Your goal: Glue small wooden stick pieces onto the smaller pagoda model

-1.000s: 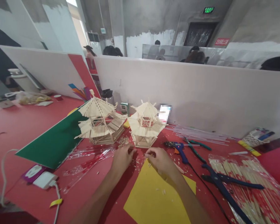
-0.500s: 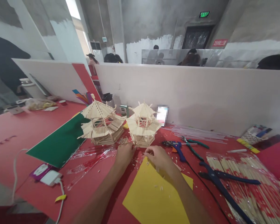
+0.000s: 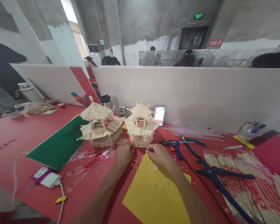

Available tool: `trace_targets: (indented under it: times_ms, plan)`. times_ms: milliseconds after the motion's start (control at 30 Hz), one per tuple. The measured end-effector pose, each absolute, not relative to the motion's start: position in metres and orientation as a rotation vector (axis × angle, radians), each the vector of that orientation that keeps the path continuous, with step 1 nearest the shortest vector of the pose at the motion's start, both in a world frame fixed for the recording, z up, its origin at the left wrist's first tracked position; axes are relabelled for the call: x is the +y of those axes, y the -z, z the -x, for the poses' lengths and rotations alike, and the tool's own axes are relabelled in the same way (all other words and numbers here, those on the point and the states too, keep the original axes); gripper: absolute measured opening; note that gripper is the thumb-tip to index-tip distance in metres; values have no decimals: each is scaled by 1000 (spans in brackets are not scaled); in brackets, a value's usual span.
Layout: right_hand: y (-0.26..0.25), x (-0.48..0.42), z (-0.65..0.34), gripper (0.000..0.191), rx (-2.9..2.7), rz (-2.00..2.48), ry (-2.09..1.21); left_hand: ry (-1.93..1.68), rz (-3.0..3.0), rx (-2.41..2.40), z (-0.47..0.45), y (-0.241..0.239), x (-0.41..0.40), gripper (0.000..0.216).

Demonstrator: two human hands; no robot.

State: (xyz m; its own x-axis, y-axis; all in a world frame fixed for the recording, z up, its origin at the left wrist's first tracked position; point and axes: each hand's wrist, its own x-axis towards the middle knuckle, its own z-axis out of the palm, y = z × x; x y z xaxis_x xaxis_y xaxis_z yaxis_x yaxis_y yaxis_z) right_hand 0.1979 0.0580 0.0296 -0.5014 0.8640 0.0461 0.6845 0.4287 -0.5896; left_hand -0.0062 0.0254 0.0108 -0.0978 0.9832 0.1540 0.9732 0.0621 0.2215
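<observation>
A small two-tiered pagoda model built from pale wooden sticks stands upright on the red table. At the left of its base is my left hand, fingers curled together; whether they grip the base or a small piece cannot be seen. My right hand is by the base's right front, over the edge of a yellow sheet, with thumb and fingers bent in a pinch. Anything between those fingertips is hidden or too small. Beside my left hand stands a larger stick pagoda, with short stick bits in between.
A glue gun, green-handled pliers and large dark-blue cutters lie to the right, near bagged wooden sticks. Clear glue sticks lie behind. At left are a green board and a white plug.
The view has shifted slightly. Both hands stay by the smaller pagoda's base, with little visible finger movement. More small stick bits show on the yellow sheet.
</observation>
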Motion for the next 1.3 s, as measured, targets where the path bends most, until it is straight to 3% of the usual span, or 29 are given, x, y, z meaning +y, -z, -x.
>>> trace_targets:
  times_ms: [267,800,1033,1300]
  plan:
    - [-22,60,-201,22,-2359,1350,-650,-562,-2341,1889,4,0,0,21]
    - [-29,61,-204,21,-2424,1318,-642,-456,-2435,1922,-19,14,14,28]
    - [-38,56,-201,28,-2509,993,-926,-941,-2224,1527,-4,-2,-14,23]
    - [-39,47,-194,31,-2479,1062,-1118,-985,-1860,1644,14,-2,-13,18]
